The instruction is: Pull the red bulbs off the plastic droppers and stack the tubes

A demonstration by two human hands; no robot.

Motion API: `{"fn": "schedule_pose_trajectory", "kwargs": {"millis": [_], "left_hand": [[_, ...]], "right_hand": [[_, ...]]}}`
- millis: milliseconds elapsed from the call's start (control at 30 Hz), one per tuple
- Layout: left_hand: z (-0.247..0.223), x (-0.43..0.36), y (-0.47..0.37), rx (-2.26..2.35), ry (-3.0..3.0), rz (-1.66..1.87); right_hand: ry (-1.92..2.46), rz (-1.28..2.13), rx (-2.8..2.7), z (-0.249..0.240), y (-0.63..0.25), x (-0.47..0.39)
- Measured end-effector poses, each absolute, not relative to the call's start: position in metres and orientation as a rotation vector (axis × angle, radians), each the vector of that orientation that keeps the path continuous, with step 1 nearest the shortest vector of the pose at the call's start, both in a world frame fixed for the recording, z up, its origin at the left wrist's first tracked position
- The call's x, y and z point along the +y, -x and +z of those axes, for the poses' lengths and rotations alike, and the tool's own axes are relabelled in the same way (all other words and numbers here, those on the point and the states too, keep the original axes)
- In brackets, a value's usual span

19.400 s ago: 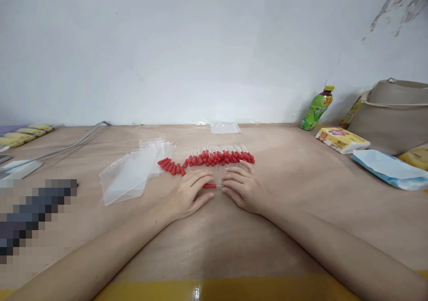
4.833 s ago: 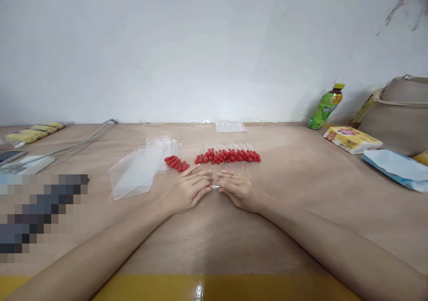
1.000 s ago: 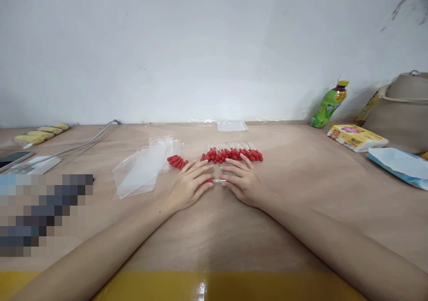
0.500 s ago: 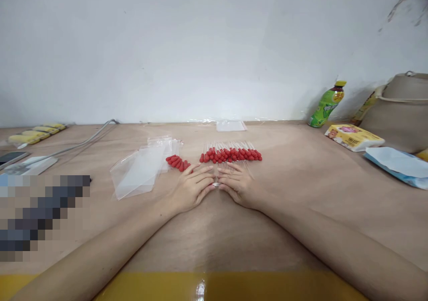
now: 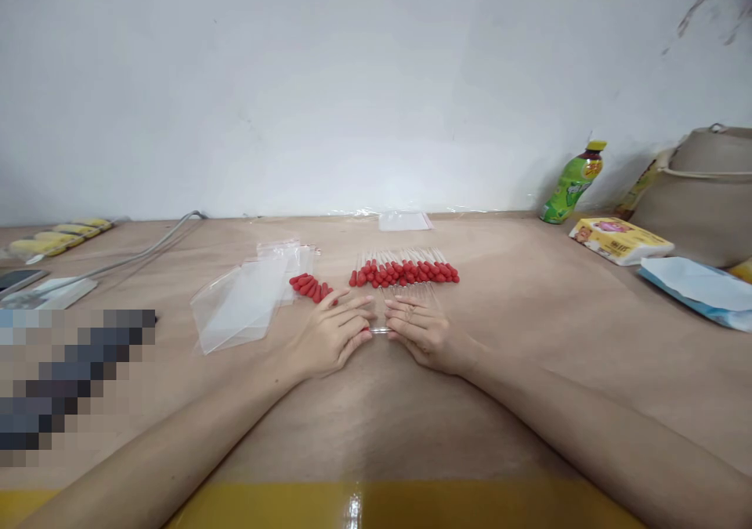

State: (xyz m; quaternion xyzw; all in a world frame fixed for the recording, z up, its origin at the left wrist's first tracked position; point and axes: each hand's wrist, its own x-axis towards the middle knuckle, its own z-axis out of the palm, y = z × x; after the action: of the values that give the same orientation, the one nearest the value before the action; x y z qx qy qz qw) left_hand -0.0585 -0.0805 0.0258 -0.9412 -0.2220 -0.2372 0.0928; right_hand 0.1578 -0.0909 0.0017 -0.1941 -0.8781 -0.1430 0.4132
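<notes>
Between my two hands lies a dropper (image 5: pixel 381 330), its clear glass tube level and a bit of its red bulb showing at the left fingertips. My left hand (image 5: pixel 334 333) pinches the bulb end. At the tube's right part, my right hand (image 5: pixel 424 331) closes its thumb and fingers. Just beyond them is a row of red-bulbed droppers (image 5: pixel 405 273), tubes pointing to the wall. Clear glass tubes (image 5: pixel 424 291) lie before that row, partly behind my right hand. Loose red rubber bulbs (image 5: pixel 310 287) sit beside my left hand, some hidden by it.
Clear plastic bags (image 5: pixel 235 309) lie left of the bulbs, and a white sheet (image 5: pixel 405 221) by the wall. A green bottle (image 5: pixel 573 184), a yellow tissue pack (image 5: pixel 620 240), a blue-white packet (image 5: pixel 699 286) and a grey-brown bag (image 5: pixel 699 192) stand right. A cable (image 5: pixel 141 253) runs at left.
My right hand has shifted slightly right, so the gap between the hands is wider and more of the glass tube shows. The left hand has barely moved.
</notes>
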Motion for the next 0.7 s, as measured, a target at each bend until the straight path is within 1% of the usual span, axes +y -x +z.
{"fn": "schedule_pose_trajectory", "kwargs": {"millis": [167,267,400,500,600,700], "left_hand": [[0.026,-0.081,0.063,-0.613,2.736,-0.746],[0.026,-0.078,0.075,-0.753,2.698,-0.787],[0.029,-0.063,0.094,-1.058,2.597,-1.025],[0.033,-0.052,0.103,-1.176,2.519,-1.116],[0.035,-0.044,0.107,-1.21,2.411,-1.096],[0.033,-0.04,0.11,-1.28,2.386,-1.03]], "right_hand": [[0.487,-0.362,-2.208,0.001,-0.161,-0.093],[0.546,-0.335,-2.148,0.002,-0.168,-0.09],[0.868,-0.346,-1.974,0.005,-0.174,-0.084],[1.101,-0.413,-1.931,0.006,-0.17,-0.08],[1.191,-0.43,-1.947,0.006,-0.163,-0.077],[1.193,-0.374,-1.958,0.005,-0.159,-0.074]]}}
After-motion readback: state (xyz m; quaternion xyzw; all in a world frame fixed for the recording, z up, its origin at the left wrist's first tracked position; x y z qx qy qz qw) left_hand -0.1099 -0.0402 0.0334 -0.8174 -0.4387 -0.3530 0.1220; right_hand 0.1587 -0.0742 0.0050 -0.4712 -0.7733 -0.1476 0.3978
